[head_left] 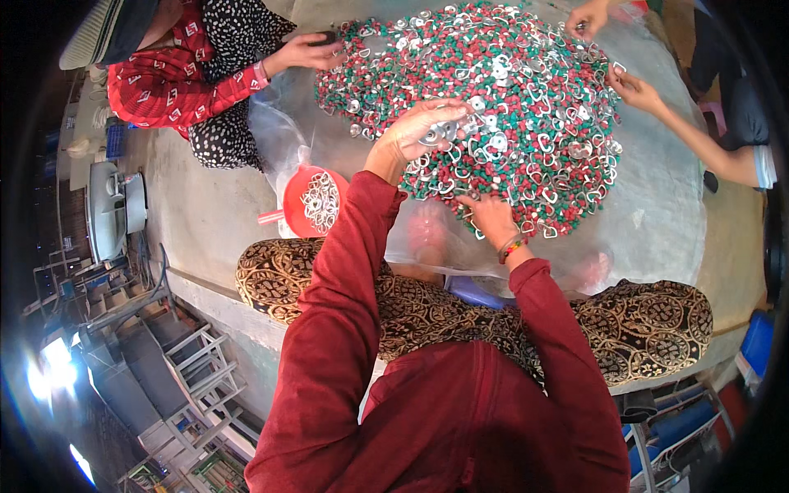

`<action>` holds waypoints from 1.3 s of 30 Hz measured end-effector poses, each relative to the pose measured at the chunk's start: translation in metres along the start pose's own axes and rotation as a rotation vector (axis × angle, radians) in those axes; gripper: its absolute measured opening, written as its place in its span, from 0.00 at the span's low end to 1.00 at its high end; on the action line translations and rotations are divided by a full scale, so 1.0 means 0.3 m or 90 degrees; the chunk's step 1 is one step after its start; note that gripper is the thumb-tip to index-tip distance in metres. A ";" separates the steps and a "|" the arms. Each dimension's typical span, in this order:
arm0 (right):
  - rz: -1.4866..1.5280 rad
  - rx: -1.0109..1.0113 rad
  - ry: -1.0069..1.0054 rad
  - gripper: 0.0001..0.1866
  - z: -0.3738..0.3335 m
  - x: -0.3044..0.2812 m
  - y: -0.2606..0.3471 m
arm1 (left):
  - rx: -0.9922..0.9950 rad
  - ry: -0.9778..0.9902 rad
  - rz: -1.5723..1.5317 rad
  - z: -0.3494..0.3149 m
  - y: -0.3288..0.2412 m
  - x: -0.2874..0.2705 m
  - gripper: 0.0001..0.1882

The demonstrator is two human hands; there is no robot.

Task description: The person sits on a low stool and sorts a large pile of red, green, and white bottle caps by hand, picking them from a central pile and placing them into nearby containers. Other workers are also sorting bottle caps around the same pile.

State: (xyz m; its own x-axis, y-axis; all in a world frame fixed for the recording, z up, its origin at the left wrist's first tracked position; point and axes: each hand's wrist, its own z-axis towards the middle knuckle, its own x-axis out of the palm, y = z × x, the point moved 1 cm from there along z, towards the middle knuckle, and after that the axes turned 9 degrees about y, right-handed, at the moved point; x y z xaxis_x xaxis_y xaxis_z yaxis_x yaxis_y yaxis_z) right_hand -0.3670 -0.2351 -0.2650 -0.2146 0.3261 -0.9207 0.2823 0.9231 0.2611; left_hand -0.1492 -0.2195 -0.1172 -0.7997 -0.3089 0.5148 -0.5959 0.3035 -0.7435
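A wide heap of small red, green and white pieces mixed with shiny metal rings and discs (501,107) spreads over a clear plastic sheet (657,222). Above its near left part, my left hand (415,131) is turned palm up, its fingers curled round several shiny metal discs (438,133). My right hand (493,220) reaches down to the heap's near edge with thumb and fingertips pressed together. Whatever those fingertips pinch is too small to make out. Left of my left forearm stands a red plastic scoop (294,194) with a handle, holding silvery metal rings (320,201).
At the far left, a person in a red patterned shirt (168,86) extends a hand (308,53) holding something dark. Another person's hands (637,89) work at the heap's right side. A purple basin (477,292) shows by my knees. Metal racks (201,370) stand lower left.
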 end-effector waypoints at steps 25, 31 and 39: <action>0.686 0.363 0.155 0.15 -0.085 -0.262 -0.743 | 0.116 0.107 1.453 0.056 0.674 -0.107 0.07; 0.574 0.347 -0.082 0.08 -0.072 -0.086 -0.710 | 0.092 0.142 1.367 0.075 0.694 -0.111 0.07; 0.397 0.420 0.007 0.15 -0.017 -0.069 -0.393 | -0.107 0.020 1.051 0.102 0.818 0.059 0.17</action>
State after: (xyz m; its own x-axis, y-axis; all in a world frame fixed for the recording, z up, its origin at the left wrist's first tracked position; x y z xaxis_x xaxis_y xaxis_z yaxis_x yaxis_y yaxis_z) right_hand -0.4006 -0.3495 -0.2751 0.1492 0.7328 -0.6639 0.8275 0.2750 0.4895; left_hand -0.3074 -0.1781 -0.3034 -0.5362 0.4393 -0.7207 0.8409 0.3522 -0.4109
